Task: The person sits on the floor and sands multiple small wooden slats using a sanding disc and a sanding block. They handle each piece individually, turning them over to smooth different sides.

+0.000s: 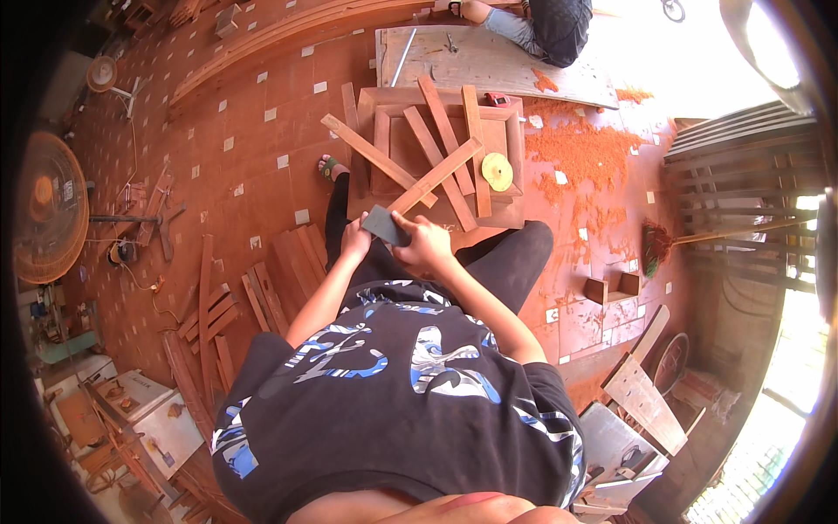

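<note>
My right hand (425, 245) is closed on a flat, dark grey rectangular piece of what looks like sandpaper (384, 224). The paper lies over the near end of a wooden strip (443, 170), which slants away to the right. At the paper's left edge is my left hand (354, 239), its fingers curled; what they grip is hidden. Beyond my hands, several other wooden strips (371, 155) lie crossed on a framed wooden panel (381, 131). A round yellow disc (497, 172) rests at the panel's right side.
Past the panel lies a wide board (515, 54), with another person (559, 31) at its far edge. Orange shavings (585, 155) cover the floor to the right, near a broom (659, 244) and a small wooden box (611, 288). Leftward are stacked planks (297, 262) and a standing fan (52, 208).
</note>
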`<state>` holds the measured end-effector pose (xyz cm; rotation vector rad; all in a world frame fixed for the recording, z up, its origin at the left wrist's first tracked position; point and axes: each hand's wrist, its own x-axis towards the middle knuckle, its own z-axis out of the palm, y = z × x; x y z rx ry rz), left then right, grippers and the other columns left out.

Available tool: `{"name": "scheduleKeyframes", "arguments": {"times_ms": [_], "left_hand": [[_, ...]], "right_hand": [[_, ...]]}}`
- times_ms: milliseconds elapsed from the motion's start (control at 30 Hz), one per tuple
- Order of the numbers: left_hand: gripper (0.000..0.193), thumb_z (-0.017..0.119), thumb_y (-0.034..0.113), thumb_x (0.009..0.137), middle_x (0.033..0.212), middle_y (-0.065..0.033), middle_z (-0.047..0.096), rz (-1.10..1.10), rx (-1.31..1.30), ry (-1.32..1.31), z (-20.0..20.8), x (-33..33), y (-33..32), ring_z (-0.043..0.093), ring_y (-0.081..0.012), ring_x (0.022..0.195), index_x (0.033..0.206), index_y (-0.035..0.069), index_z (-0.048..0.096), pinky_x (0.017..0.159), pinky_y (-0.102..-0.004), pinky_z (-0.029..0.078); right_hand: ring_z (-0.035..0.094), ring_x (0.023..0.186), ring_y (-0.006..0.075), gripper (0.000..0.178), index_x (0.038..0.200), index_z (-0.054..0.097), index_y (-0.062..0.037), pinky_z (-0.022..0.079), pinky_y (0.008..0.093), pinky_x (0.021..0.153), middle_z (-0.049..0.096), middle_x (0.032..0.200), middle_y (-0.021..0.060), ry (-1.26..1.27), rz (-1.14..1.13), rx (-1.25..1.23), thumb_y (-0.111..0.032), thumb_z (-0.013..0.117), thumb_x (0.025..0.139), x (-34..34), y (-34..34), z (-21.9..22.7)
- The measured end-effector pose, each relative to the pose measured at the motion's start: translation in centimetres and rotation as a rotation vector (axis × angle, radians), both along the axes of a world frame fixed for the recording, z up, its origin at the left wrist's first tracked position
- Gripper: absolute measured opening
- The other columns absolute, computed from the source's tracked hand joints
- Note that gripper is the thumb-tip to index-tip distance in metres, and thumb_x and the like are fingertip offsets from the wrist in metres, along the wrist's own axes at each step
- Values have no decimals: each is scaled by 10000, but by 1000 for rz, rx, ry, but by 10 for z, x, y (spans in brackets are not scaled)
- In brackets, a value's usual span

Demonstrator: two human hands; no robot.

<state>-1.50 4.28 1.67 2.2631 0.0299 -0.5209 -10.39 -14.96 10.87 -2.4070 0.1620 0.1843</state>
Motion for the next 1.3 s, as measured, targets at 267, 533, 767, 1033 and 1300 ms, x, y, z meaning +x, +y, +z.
{"name": "scheduleKeyframes", "arguments": {"times_ms": [267, 533, 767, 1033, 1300], "left_hand": [[609, 337, 431, 1070, 909, -323, 667, -43, 49, -91, 3, 1, -4, 649, -508, 947, 890, -57, 653, 814, -572, 483], [565, 366, 420, 1058, 934, -307, 681, -44, 62, -55, -1, 0, -6, 647, -505, 976, 919, -39, 667, 834, -562, 489], [542, 384, 415, 1050, 950, -303, 686, -2, 14, -24, 2, 2, -4, 651, -496, 1002, 963, -34, 675, 849, -557, 490], [602, 335, 419, 1053, 681, -226, 669, -8, 15, 49, 4, -1, -6, 691, -382, 669, 814, -22, 667, 694, -479, 548], [464, 497, 479, 989, 564, -33, 558, 437, -397, 244, -6, 6, -10, 576, -173, 427, 790, 68, 576, 477, -334, 494]], "right_hand": [[716, 892, 329, 745, 1443, 607, -254, 579, 437, 797, 673, 956, 161, -66, -514, -167, -366, 741, 719, 57, -110, -25], [699, 818, 362, 788, 1448, 603, -256, 575, 462, 760, 646, 907, 166, -142, -219, -136, -343, 776, 684, 27, -36, -38], [704, 847, 344, 800, 1454, 598, -290, 570, 438, 777, 642, 918, 152, -54, -51, -72, -309, 753, 670, 17, -11, -15], [696, 986, 336, 794, 1480, 567, -298, 565, 431, 873, 661, 1020, 148, 0, -442, -137, -359, 738, 707, 41, -77, -29], [695, 923, 375, 795, 1489, 552, -258, 566, 485, 819, 644, 995, 184, -97, -590, -210, -337, 713, 715, 46, -75, -40]]}}
